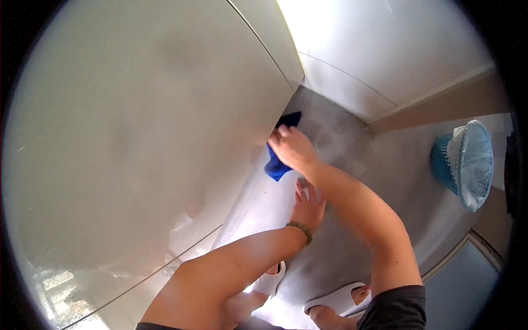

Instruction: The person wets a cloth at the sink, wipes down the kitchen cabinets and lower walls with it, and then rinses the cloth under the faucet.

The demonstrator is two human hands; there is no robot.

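Observation:
My right hand (pixel 295 149) is closed on a blue cloth (pixel 278 169), whose ends stick out above and below the fingers. The cloth lies at the foot of a large glossy pale panel (pixel 148 132), where it meets the grey floor (pixel 346 165). Just below, my left hand (pixel 309 212) is held low over or on the floor, fingers apart and holding nothing. Whether its fingertips touch the floor I cannot tell. A green beaded bracelet (pixel 300 231) circles the left wrist.
A blue latticed basket (pixel 443 159) with a clear plastic liner stands at the right. White slippers (pixel 330 300) are on my feet at the bottom. A white panel (pixel 385 49) rises at the back, with a brownish strip (pixel 440 104) beside it.

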